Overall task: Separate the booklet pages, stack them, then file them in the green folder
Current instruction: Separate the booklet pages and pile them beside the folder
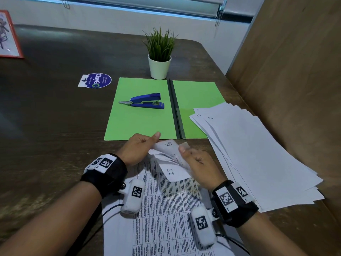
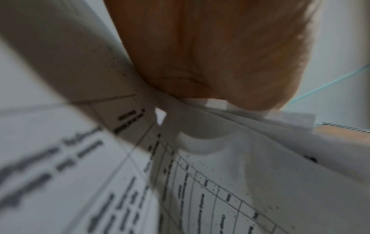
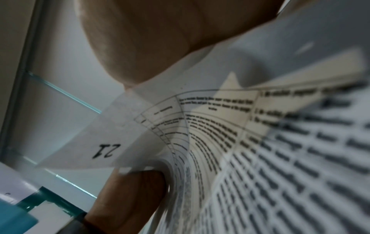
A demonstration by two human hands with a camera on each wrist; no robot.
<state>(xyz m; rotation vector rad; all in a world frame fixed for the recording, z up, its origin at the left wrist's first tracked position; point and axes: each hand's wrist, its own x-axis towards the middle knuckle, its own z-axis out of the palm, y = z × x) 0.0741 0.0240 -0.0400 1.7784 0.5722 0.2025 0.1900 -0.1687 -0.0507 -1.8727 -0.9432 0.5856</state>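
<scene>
The booklet (image 1: 166, 215) of printed table pages lies at the table's near edge under both wrists. My left hand (image 1: 142, 146) pinches the upper corner of the curled pages numbered 25 (image 1: 168, 145). My right hand (image 1: 195, 161) pinches the same bent corner from the right, thumb on top. In the right wrist view a page marked 21 (image 3: 106, 150) curls between thumb and fingers. The left wrist view shows my palm (image 2: 210, 52) over folded sheets (image 2: 220, 158). A fanned stack of loose white pages (image 1: 254, 154) lies to the right, overlapping the open green folder (image 1: 140, 119).
A blue stapler (image 1: 145, 101) rests on the folder's left half. A potted plant (image 1: 159, 58) stands behind the folder. A round sticker (image 1: 95, 80) is on the table at left, a red-framed picture (image 1: 8, 34) far left. A wooden panel (image 1: 295, 71) borders the right side.
</scene>
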